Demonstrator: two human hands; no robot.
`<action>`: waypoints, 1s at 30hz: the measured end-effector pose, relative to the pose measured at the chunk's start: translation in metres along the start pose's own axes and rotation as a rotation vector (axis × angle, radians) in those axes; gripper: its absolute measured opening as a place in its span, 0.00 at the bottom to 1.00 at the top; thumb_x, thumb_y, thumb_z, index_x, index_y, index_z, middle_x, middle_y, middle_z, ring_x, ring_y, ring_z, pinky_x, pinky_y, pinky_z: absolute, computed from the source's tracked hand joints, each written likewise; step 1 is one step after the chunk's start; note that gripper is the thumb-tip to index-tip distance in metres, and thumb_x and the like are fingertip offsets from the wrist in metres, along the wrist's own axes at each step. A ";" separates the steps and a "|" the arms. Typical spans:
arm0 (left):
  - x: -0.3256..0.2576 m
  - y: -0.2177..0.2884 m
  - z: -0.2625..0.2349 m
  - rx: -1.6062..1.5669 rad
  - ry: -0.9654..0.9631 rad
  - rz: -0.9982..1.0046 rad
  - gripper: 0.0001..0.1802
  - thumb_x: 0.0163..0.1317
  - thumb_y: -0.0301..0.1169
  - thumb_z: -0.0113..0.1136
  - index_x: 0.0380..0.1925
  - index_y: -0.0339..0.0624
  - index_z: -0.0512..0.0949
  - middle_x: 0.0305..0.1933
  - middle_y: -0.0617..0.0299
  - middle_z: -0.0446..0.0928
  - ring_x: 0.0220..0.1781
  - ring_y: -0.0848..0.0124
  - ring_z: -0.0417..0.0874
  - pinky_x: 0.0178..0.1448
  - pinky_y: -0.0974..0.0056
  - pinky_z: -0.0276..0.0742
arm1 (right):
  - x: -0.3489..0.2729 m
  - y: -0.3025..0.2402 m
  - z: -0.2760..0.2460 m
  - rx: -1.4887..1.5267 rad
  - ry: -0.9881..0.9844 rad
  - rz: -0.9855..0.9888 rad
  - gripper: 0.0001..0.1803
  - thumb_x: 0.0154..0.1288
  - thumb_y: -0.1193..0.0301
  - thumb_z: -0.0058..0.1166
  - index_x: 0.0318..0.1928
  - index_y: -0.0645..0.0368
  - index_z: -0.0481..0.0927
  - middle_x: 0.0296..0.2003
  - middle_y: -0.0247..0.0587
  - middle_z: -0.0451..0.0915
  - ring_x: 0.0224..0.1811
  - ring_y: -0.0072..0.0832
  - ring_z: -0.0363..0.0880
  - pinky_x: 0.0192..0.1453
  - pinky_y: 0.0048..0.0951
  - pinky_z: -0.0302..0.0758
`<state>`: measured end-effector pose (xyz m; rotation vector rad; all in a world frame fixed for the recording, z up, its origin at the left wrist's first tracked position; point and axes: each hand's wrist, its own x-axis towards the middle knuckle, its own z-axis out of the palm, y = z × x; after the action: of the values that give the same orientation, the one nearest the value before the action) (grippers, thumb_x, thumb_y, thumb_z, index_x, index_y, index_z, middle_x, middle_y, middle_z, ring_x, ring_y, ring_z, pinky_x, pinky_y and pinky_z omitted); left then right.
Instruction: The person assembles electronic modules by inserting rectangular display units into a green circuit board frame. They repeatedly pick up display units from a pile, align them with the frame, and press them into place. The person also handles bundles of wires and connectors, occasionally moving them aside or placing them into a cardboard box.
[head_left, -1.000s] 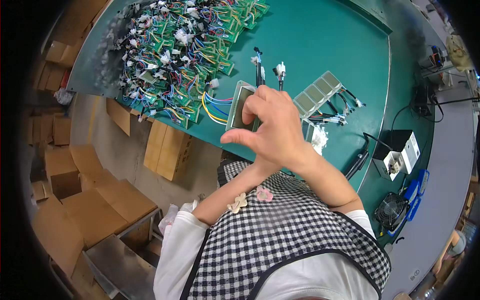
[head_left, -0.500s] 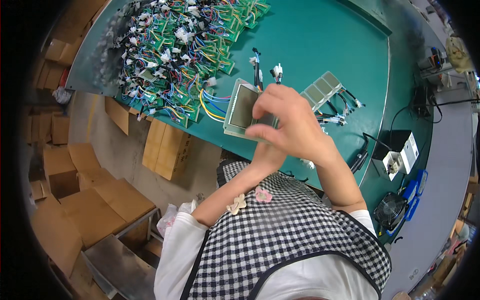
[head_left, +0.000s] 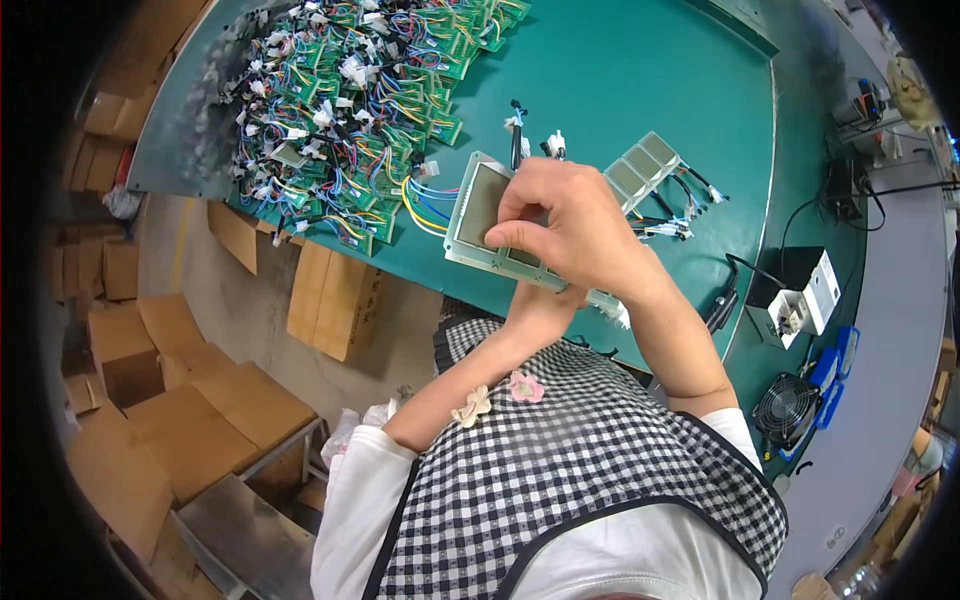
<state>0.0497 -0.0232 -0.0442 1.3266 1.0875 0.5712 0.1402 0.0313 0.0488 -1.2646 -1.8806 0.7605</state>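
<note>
A green circuit board with a grey display screen (head_left: 482, 205) is held up above the bench's front edge, tilted. My left hand (head_left: 545, 312) grips it from beneath, with most of its fingers hidden under the board. Over the screen is my right hand (head_left: 575, 215), its thumb and bent index finger closing together at the screen's surface; whatever is between them is too small to make out. Blue, yellow and white wires (head_left: 425, 212) run from the board's left side. Just behind it, black cables with white connectors (head_left: 517, 135) lie on the bench.
Many wired circuit boards (head_left: 375, 130) are heaped at the back left of the green bench (head_left: 640, 70). A row of display boards (head_left: 643, 168) lies right of my hands. Further right are a white-and-black box (head_left: 810, 295) and a fan (head_left: 783, 405). Cardboard boxes (head_left: 225, 410) stand on the left.
My right thumb and index finger have drawn closer together over the screen. The board has tilted slightly, and more of its lower edge shows.
</note>
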 end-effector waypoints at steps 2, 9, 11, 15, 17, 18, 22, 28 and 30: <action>-0.006 0.010 -0.004 -0.045 -0.047 -0.129 0.12 0.54 0.30 0.54 0.35 0.32 0.70 0.25 0.58 0.74 0.29 0.70 0.76 0.34 0.64 0.70 | -0.001 0.006 -0.001 0.088 0.172 0.068 0.09 0.41 0.70 0.62 0.23 0.61 0.76 0.21 0.39 0.73 0.25 0.32 0.73 0.29 0.30 0.69; -0.015 0.011 -0.007 -0.090 -0.205 -0.065 0.14 0.58 0.27 0.52 0.42 0.31 0.68 0.37 0.55 0.74 0.31 0.69 0.79 0.36 0.68 0.78 | 0.006 0.022 -0.024 0.450 -0.088 0.157 0.10 0.48 0.71 0.61 0.32 0.63 0.80 0.24 0.32 0.77 0.28 0.18 0.72 0.34 0.21 0.70; -0.017 0.017 -0.007 -0.155 -0.251 -0.105 0.14 0.58 0.26 0.51 0.43 0.31 0.67 0.37 0.55 0.73 0.33 0.68 0.79 0.38 0.67 0.79 | 0.006 0.026 -0.028 0.544 -0.148 0.197 0.09 0.48 0.72 0.61 0.31 0.63 0.80 0.25 0.32 0.77 0.28 0.17 0.73 0.34 0.20 0.70; -0.018 0.017 -0.009 -0.095 -0.296 -0.078 0.13 0.58 0.27 0.52 0.42 0.31 0.68 0.35 0.56 0.74 0.33 0.69 0.79 0.37 0.68 0.78 | 0.005 0.030 -0.033 0.651 -0.188 0.256 0.09 0.47 0.74 0.61 0.31 0.64 0.81 0.25 0.33 0.78 0.27 0.17 0.74 0.34 0.19 0.71; -0.018 0.019 -0.010 -0.073 -0.307 -0.064 0.12 0.58 0.27 0.52 0.40 0.31 0.69 0.33 0.57 0.75 0.32 0.70 0.79 0.36 0.68 0.77 | 0.006 0.032 -0.033 0.690 -0.189 0.230 0.10 0.45 0.74 0.62 0.31 0.64 0.81 0.23 0.34 0.79 0.25 0.17 0.73 0.33 0.19 0.71; -0.018 0.020 -0.010 -0.062 -0.314 -0.062 0.11 0.58 0.28 0.52 0.39 0.31 0.70 0.32 0.57 0.75 0.32 0.71 0.78 0.36 0.68 0.77 | 0.006 0.033 -0.033 0.688 -0.189 0.220 0.10 0.46 0.74 0.62 0.31 0.64 0.81 0.23 0.34 0.79 0.25 0.17 0.73 0.33 0.19 0.71; -0.019 0.018 -0.010 -0.063 -0.315 -0.050 0.10 0.58 0.28 0.52 0.37 0.32 0.71 0.29 0.58 0.75 0.31 0.72 0.78 0.35 0.68 0.77 | 0.007 0.034 -0.032 0.685 -0.194 0.219 0.09 0.46 0.75 0.63 0.30 0.63 0.81 0.24 0.34 0.79 0.27 0.17 0.74 0.34 0.18 0.71; -0.018 0.019 -0.011 -0.077 -0.318 -0.023 0.10 0.58 0.28 0.53 0.37 0.32 0.71 0.29 0.58 0.76 0.31 0.72 0.78 0.35 0.68 0.77 | 0.007 0.034 -0.031 0.679 -0.191 0.245 0.08 0.46 0.76 0.63 0.30 0.63 0.81 0.24 0.33 0.79 0.27 0.17 0.74 0.33 0.18 0.71; -0.019 0.020 -0.011 -0.072 -0.313 -0.031 0.11 0.58 0.28 0.53 0.37 0.32 0.71 0.29 0.58 0.75 0.30 0.72 0.78 0.35 0.68 0.77 | 0.008 0.035 -0.030 0.679 -0.188 0.246 0.08 0.46 0.77 0.63 0.30 0.63 0.81 0.24 0.33 0.79 0.27 0.17 0.74 0.33 0.18 0.71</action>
<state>0.0366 -0.0295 -0.0187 1.2844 0.8221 0.3610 0.1805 0.0523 0.0397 -1.0051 -1.4100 1.5352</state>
